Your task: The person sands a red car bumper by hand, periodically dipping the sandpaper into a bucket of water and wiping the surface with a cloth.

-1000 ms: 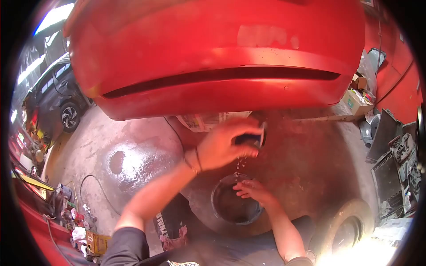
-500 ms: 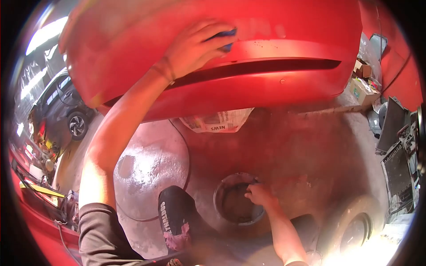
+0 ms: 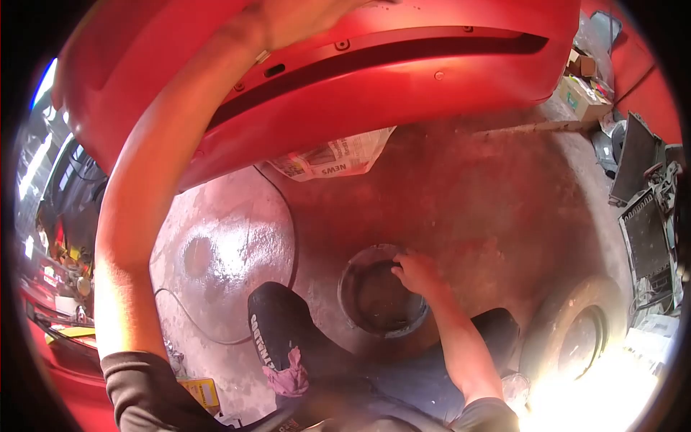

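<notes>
My left hand (image 3: 306, 16) reaches up to the red car body panel (image 3: 317, 119), at the upper edge of the view. Its fingers are mostly cut off; a dark edge shows at the fingertips, where a blue pad was visible half a second ago. Below, my right hand (image 3: 417, 272) hangs over the right rim of a round bucket (image 3: 344, 288) on the floor. Its fingers are curled together; whatever they may hold is too small to make out. Dark liquid seems to lie in the bucket.
Newspaper (image 3: 338, 156) hangs under the panel. A tyre (image 3: 536, 338) lies at right, near black radiator-like parts (image 3: 646, 252) and a cardboard box (image 3: 584, 99). A hose (image 3: 294, 237) curves over the wet floor. Pink cloth (image 3: 289, 374) is at my knee.
The view has tipped down, so the panel and my left hand sit higher in it, and the blue pad has left sight. My right hand stays at the bucket.
</notes>
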Demonstrator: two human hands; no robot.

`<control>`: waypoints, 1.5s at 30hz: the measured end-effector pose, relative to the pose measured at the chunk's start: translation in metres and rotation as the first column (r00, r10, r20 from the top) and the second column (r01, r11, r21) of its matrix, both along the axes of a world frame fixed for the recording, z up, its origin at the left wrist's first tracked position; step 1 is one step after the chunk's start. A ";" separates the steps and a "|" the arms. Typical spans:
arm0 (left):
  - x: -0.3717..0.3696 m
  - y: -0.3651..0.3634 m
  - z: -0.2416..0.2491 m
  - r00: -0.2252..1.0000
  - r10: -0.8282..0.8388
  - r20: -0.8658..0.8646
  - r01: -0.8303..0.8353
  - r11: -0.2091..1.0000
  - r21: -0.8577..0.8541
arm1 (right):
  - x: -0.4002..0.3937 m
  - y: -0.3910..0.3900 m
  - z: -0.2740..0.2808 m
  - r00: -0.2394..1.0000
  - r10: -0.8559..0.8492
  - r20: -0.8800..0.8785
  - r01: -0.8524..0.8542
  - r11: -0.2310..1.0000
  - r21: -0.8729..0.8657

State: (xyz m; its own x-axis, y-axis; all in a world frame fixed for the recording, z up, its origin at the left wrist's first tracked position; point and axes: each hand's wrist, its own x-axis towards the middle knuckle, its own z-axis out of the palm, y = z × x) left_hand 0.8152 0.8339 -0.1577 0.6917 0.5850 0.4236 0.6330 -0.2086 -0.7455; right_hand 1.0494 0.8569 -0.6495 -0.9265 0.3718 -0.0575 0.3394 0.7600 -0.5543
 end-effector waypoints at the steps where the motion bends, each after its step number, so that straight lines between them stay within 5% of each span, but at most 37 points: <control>1: 0.006 0.019 0.001 0.998 -0.041 -0.037 0.041 0.999 -0.006 | -0.001 -0.001 -0.004 0.999 -0.007 -0.038 0.006 1.000 -0.017; 5: 0.002 -0.010 0.001 0.994 0.080 -0.074 -0.082 0.997 -0.015 | -0.001 0.001 -0.008 0.992 -0.066 -0.105 0.078 0.990 0.117; 8: -0.018 -0.052 -0.007 0.988 0.136 -0.067 -0.137 0.990 -0.012 | 0.002 0.005 -0.001 0.979 -0.189 -0.080 0.193 0.981 0.037; 10: -0.019 -0.057 -0.005 0.986 0.157 -0.059 -0.159 0.987 -0.028 | -0.002 0.009 -0.038 0.984 -0.159 -0.076 0.169 0.972 0.162; 16: 0.036 0.034 0.015 0.977 0.204 -0.058 -0.210 0.967 -0.143 | -0.002 0.025 -0.049 0.993 -0.090 0.079 0.074 0.979 0.190; 19: -0.005 -0.016 -0.002 0.986 0.134 -0.095 -0.130 0.991 0.042 | 0.004 0.025 -0.047 0.990 -0.118 0.077 0.105 0.982 0.155; 23: -0.039 -0.059 -0.012 0.988 0.155 -0.012 -0.155 0.988 0.028 | 0.010 0.016 -0.046 0.984 -0.170 0.049 0.150 0.948 0.281; 28: 0.031 0.060 -0.003 0.988 0.131 -0.077 -0.131 0.991 0.000 | 0.002 0.019 -0.054 0.975 -0.140 0.172 0.111 0.979 0.169; 34: -0.013 0.000 -0.004 0.989 0.142 -0.045 -0.141 0.990 0.010 | 0.002 0.011 -0.035 0.972 -0.134 0.194 0.109 0.985 0.131; 41: 0.036 0.081 -0.007 0.975 0.210 -0.078 -0.202 0.974 0.100 | 0.002 0.013 -0.040 0.974 -0.107 0.200 0.074 0.983 0.165; 45: -0.002 0.018 -0.018 0.979 0.203 -0.033 -0.197 0.971 0.133 | 0.004 0.011 -0.046 0.980 -0.118 0.157 0.098 0.986 0.134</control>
State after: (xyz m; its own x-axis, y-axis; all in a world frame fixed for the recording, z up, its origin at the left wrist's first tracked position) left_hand 0.8128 0.8521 -0.1755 0.5869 0.6559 0.4747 0.6165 0.0180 -0.7871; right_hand 1.0534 0.8681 -0.6958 -0.8623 0.4831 -0.1521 0.5017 0.7737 -0.3869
